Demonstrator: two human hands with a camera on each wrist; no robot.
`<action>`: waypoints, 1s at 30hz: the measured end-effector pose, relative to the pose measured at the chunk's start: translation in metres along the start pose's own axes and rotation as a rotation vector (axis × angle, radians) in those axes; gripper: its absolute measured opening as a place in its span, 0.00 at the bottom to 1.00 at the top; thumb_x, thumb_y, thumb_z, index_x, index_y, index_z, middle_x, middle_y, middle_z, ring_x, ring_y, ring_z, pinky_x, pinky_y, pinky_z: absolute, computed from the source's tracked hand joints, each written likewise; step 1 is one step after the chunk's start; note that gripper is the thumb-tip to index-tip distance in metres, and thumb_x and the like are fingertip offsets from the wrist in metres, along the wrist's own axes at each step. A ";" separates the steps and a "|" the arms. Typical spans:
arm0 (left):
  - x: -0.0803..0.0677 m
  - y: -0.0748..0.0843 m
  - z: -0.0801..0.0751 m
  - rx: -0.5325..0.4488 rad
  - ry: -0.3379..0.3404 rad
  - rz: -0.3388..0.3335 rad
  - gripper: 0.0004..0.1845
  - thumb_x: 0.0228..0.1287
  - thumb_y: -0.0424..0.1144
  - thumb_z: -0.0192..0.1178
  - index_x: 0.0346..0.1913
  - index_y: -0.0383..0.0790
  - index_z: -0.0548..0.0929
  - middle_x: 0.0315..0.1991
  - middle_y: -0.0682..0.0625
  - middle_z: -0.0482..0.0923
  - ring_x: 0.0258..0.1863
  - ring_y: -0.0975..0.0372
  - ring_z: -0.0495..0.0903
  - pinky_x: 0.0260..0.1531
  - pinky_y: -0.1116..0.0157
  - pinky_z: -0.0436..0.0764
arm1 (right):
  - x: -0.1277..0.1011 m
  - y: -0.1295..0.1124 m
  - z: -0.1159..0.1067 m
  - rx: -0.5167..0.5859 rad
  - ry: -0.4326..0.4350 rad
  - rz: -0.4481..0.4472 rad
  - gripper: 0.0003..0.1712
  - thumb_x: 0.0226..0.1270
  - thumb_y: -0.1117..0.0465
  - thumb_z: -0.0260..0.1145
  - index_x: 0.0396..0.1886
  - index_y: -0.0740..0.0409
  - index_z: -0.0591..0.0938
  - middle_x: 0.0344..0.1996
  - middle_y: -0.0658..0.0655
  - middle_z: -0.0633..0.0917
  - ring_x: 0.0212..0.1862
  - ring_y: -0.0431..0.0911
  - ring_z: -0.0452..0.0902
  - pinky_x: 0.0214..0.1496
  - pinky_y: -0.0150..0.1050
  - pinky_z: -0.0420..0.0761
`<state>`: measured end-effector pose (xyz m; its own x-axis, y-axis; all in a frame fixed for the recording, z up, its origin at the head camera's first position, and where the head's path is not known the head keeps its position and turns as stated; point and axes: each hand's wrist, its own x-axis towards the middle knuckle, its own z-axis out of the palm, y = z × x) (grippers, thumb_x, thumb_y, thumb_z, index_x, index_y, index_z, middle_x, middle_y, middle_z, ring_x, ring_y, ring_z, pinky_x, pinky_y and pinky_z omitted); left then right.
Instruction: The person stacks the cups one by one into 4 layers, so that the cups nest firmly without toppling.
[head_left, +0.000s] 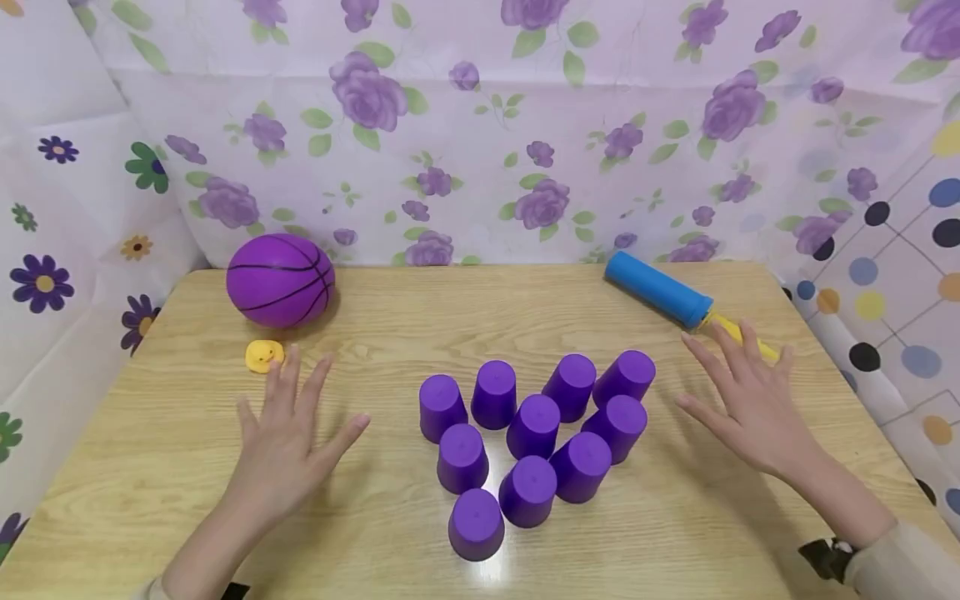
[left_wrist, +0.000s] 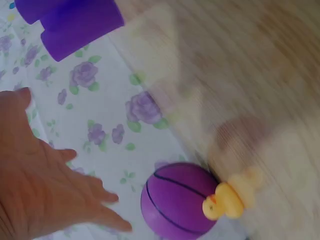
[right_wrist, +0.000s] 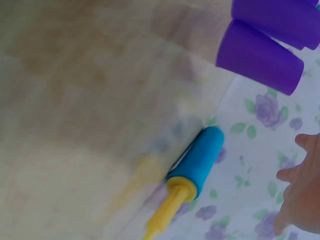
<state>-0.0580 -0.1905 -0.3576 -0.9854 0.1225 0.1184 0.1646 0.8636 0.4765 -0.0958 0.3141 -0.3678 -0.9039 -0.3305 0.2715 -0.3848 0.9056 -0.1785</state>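
Observation:
Several purple cups (head_left: 533, 427) stand upside down in a loose cluster on the wooden table. To their left, my left hand (head_left: 281, 442) hovers with fingers spread, holding nothing. Its fingertips come close to a small yellow rubber duck (head_left: 264, 356), with a purple basketball (head_left: 281, 281) just behind it. On the other side, my right hand (head_left: 753, 408) is held out with spread fingers and is likewise bare. Beyond its fingertips lies a blue hand pump (head_left: 660, 288) with a yellow handle (right_wrist: 167, 210), partly covered by the fingers in the head view.
The wooden table (head_left: 390, 312) ends at a hanging cloth with purple flowers (head_left: 450, 167). Patterned cloths also hang at the left (head_left: 67, 217) and right (head_left: 900, 317) sides. The ball and pump lie near the back edge.

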 end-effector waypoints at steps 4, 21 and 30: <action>0.009 0.003 0.003 -0.129 -0.052 0.063 0.40 0.68 0.55 0.49 0.74 0.51 0.40 0.74 0.39 0.36 0.72 0.46 0.33 0.62 0.36 0.26 | 0.022 -0.018 0.000 0.026 -0.015 -0.104 0.41 0.63 0.44 0.61 0.73 0.46 0.56 0.72 0.63 0.51 0.73 0.58 0.30 0.63 0.70 0.24; 0.055 0.053 0.022 -0.288 -0.091 0.219 0.31 0.55 0.50 0.66 0.61 0.44 0.72 0.64 0.45 0.66 0.64 0.50 0.65 0.62 0.47 0.65 | 0.115 -0.105 -0.001 0.268 -0.300 -0.431 0.39 0.66 0.48 0.60 0.73 0.45 0.56 0.71 0.57 0.56 0.71 0.52 0.52 0.68 0.51 0.62; 0.055 0.056 0.030 -0.313 -0.110 0.270 0.28 0.49 0.43 0.72 0.54 0.39 0.77 0.52 0.47 0.77 0.54 0.54 0.75 0.55 0.54 0.74 | 0.126 -0.147 0.015 0.238 -0.450 -0.519 0.33 0.67 0.47 0.59 0.68 0.49 0.64 0.69 0.57 0.61 0.67 0.51 0.61 0.67 0.47 0.66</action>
<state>-0.1041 -0.1210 -0.3504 -0.9013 0.3896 0.1896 0.4058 0.6057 0.6844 -0.1560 0.1356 -0.3212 -0.5631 -0.8259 -0.0295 -0.7690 0.5366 -0.3474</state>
